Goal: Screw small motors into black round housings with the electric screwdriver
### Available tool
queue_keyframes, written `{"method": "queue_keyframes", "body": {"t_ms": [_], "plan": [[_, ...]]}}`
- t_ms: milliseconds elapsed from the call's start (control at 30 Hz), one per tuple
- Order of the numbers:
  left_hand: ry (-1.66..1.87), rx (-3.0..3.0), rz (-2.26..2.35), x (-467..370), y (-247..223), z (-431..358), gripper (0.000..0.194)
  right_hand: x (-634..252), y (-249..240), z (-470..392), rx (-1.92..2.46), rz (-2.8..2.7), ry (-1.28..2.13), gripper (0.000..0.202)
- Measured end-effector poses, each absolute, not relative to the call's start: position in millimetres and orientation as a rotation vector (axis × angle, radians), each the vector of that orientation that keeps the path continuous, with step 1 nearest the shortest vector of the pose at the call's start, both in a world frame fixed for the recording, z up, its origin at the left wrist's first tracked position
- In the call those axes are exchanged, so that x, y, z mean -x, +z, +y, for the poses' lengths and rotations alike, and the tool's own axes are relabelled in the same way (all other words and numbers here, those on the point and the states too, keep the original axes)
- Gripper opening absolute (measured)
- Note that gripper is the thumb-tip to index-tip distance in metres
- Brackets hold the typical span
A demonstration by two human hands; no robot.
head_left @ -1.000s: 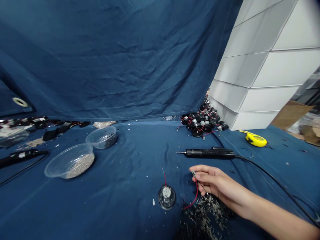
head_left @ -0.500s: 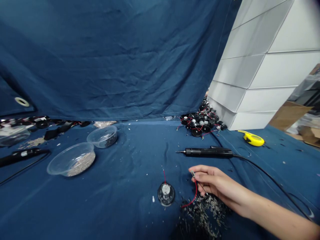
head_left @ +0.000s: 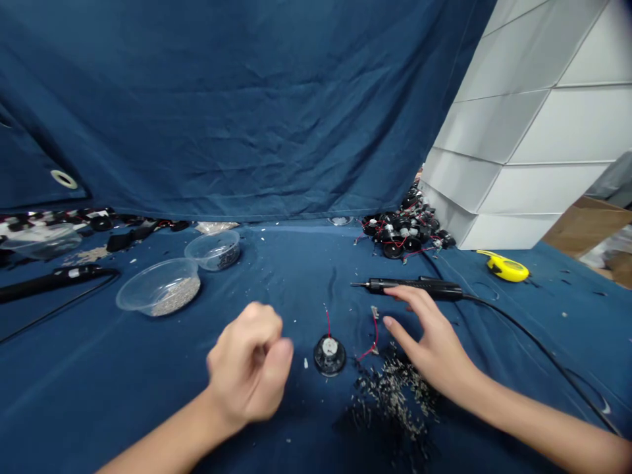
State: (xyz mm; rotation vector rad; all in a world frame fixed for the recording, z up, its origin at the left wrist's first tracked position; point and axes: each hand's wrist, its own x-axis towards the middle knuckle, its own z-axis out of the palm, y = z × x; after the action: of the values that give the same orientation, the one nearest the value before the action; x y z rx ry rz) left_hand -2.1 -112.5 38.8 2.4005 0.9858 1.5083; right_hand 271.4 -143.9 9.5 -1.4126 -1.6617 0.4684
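My right hand is open, fingers apart, over the front of a black electric screwdriver; whether it touches the tool I cannot tell. Just left of its thumb, a red wire with a small connector lies on the blue cloth. My left hand is curled into a loose fist, slightly blurred, above the cloth; its palm is hidden. Between the hands sits a small round black speaker with a pale centre and a red wire sticking out. A pile of small screws lies below my right hand.
At the left are two clear plastic bowls, one with pale bits, and another black driver. Speakers with red wires are heaped at the back right, by stacked white boxes. A yellow tool lies right.
My left hand has come into view, closed. My right hand has let go of the red wire's connector, opened and moved up toward the screwdriver. The view has shifted slightly.
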Motion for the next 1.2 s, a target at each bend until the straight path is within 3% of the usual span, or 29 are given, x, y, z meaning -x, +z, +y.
{"method": "queue_keyframes", "body": {"t_ms": [100, 267, 767, 933, 1067, 1200], "plan": [[1.294, -2.368, 1.068, -4.4, 23.8, -92.1, 0.019, -261.2, 10.5, -159.0, 1.273, -2.001, 0.181, 0.021], [0.95, -2.124, 1.179, -8.3, -5.1, -67.5, 0.019, -241.7, 5.5, -171.0, 1.208, -2.362, 0.181, 0.023], [0.848, -2.089, 1.133, -6.6, -12.8, -79.7, 0.018, -231.8, -19.6, -169.4, 1.271, -2.297, 0.16, 0.015], [0.789, -2.132, 1.094, -7.4, -12.5, -84.3, 0.018, -220.8, -24.8, -167.0, 1.315, -2.202, 0.293, 0.014], [0.577, -2.061, 0.973, 0.3, -7.8, -79.1, 0.031, -212.6, -22.4, -162.6, 1.401, -2.082, 0.485, 0.01], [0.325, -2.008, 0.766, 11.4, -2.1, -75.8, 0.063, -206.8, -16.1, -159.2, 1.468, -2.033, 0.608, 0.011]]}}
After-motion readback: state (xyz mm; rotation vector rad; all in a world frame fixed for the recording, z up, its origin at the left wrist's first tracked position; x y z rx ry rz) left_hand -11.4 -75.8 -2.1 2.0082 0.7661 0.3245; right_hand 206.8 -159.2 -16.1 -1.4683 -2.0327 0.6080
